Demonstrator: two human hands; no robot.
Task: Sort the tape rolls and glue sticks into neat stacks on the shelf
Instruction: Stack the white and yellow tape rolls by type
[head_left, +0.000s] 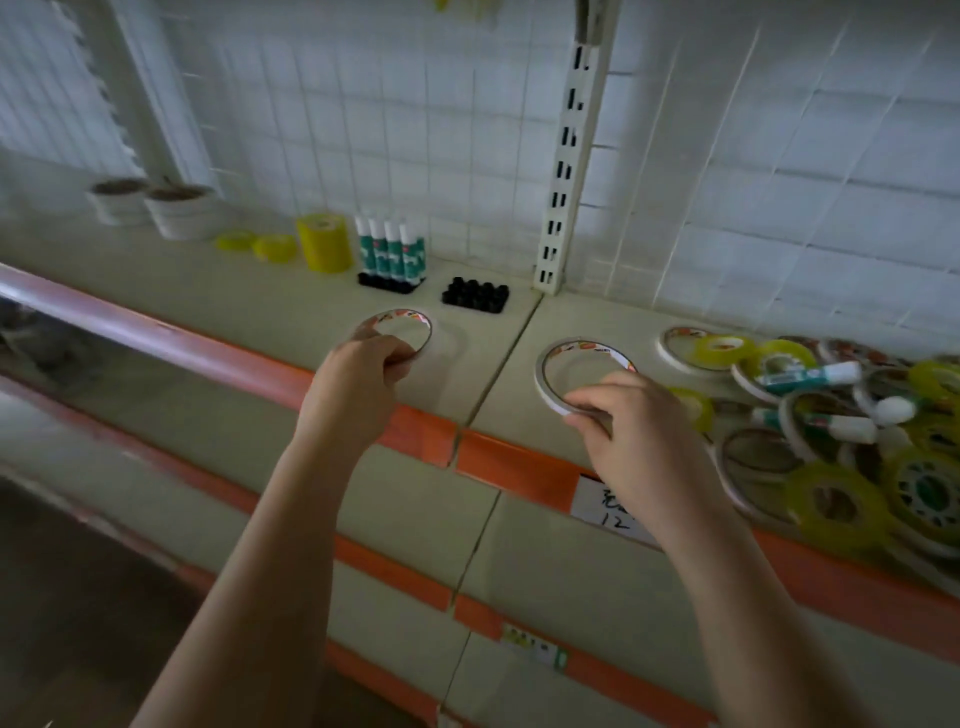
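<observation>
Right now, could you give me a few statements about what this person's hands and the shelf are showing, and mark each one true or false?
1. Each hand holds a thin tape ring: left hand, right hand. True.
2. The glue sticks at the back stand upright. True.
3. The tall yellow tape roll stands right of those glue sticks. False: it stands to their left.
4. The jumbled pile of tape rolls lies on the shelf's left end. False: it lies on the right.
</observation>
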